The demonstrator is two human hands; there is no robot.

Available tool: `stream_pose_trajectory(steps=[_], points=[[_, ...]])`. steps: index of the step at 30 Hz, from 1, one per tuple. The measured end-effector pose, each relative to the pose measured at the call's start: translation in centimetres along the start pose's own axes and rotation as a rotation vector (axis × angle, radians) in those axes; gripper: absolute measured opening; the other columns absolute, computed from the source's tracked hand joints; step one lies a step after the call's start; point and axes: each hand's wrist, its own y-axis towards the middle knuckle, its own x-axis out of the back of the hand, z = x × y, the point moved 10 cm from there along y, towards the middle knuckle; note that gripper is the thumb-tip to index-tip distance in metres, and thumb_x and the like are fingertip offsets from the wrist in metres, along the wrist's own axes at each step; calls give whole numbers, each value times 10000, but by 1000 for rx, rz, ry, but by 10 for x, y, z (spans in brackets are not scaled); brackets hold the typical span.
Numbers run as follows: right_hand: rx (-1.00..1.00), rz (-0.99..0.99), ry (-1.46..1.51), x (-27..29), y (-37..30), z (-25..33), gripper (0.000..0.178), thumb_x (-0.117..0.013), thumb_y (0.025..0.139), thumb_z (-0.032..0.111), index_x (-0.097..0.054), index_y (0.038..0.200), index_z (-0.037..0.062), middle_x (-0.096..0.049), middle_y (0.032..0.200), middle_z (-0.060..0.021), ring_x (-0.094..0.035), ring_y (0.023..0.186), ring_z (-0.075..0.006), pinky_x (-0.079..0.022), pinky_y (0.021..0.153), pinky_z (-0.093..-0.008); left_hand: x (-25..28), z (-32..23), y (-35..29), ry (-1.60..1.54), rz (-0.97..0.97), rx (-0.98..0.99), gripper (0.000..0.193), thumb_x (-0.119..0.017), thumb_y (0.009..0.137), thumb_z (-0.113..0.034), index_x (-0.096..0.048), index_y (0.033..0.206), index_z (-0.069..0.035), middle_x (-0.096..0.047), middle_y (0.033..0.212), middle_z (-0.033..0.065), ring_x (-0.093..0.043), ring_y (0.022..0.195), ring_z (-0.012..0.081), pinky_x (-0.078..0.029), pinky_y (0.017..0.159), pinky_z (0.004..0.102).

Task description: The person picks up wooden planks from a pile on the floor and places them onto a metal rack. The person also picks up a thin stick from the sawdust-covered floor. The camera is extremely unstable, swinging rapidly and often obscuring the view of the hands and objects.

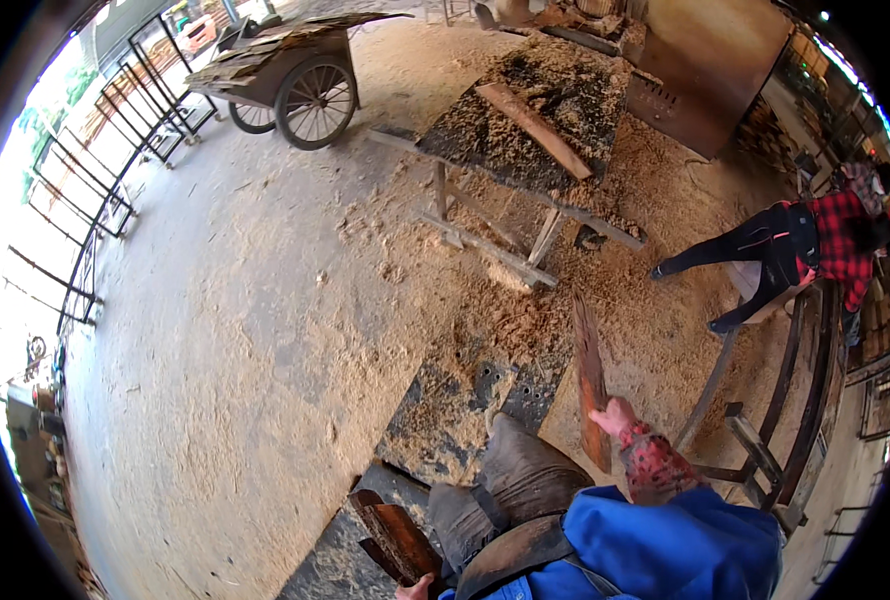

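My right hand (617, 416) is closed round the lower part of a long reddish-brown wooden board (589, 375), which points away from me with its far end narrowing. At the lower edge, my left hand (418, 588) shows only in part. It grips the near end of a rough dark-brown piece of wood (403, 535), with bark-like edges and another thin strip beside it. The left fingers are mostly cut off by the frame. Below the wood lies a dark, shaving-covered panel (337, 555).
A shaving-covered table (455, 130) with a plank (535, 128) on it stands ahead. A two-wheeled cart (295, 85) loaded with bark slabs is far left, near metal racks (95, 190). On the right, a person in a red checked shirt (845, 235) bends beside curved rails (815, 390).
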Motion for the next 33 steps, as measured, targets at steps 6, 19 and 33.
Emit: stream_pose_trajectory(steps=[6,19,33], points=[[-53,-5,149,105,150,110,514,-668,664,423,-626,842,-57,-619,752,-251,-635,723,-332,-488,645,-409,-52,-65,59,153,3,64,476,-798,659,-206,-616,983,91,-643,881,152,-613,765,240,-502,682,345],[-161,-480,1019,231,354,226,481,-689,746,301,-553,1052,-45,-571,1075,-114,-543,946,-190,-433,788,-344,-148,-359,248,425,97,19,530,-798,651,-228,-600,1016,101,-636,944,163,-613,802,246,-507,712,346],[-54,-550,1723,304,631,328,345,-684,790,259,-529,1020,54,-579,941,-81,-590,689,-162,-549,622,-347,-243,-660,367,326,39,-260,496,-777,573,-182,-626,986,47,-650,951,129,-605,796,220,-495,747,344]])
